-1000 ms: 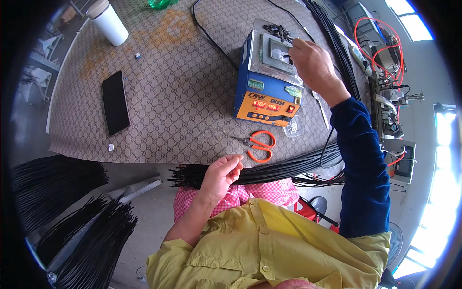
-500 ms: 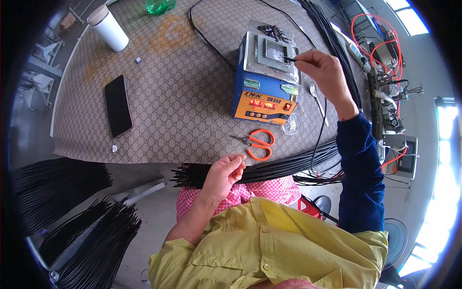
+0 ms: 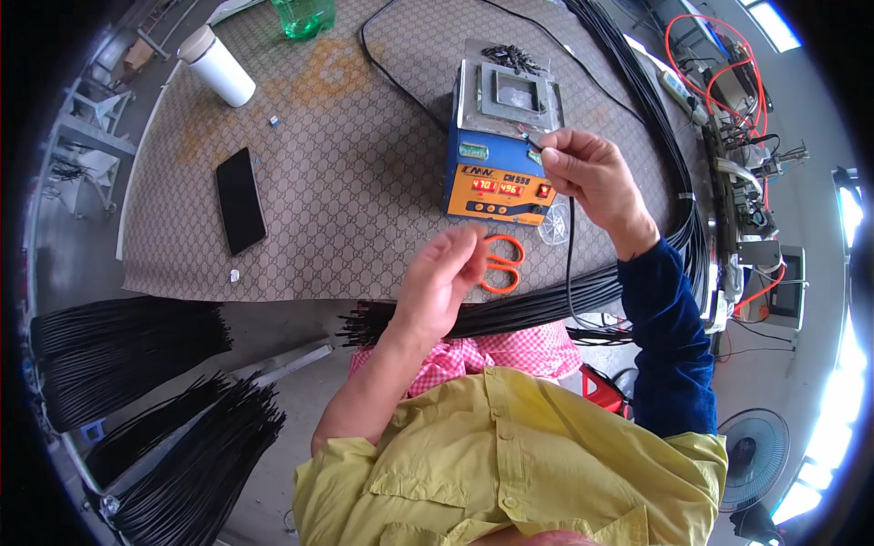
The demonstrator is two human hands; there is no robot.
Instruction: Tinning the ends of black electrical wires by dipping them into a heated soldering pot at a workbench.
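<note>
My right hand (image 3: 592, 177) pinches a black cable (image 3: 571, 264) near its end, where thin bare wires show. That end is just over the front edge of a blue and orange solder pot (image 3: 482, 205) with a lit display. A square metal frame surrounds the pot's silvery basin (image 3: 517, 94). My left hand (image 3: 443, 278) is raised in front of the pot, thumb and fingers drawn together; whatever they hold, if anything, is hidden. Behind its fingertips lie orange-handled scissors (image 3: 519, 247), their blades covered by the hand.
A bundle of black cables (image 3: 537, 314) runs along the table's front edge and up the right side. More cables (image 3: 127, 355) hang at the left. A phone (image 3: 241, 202), a white tumbler (image 3: 218, 68) and a green-bottomed bottle (image 3: 307, 20) stand or lie on the patterned tablecloth.
My right hand has drawn the cable end back from the basin, toward me and slightly left. My left hand has risen toward the scissors and now covers their blades.
</note>
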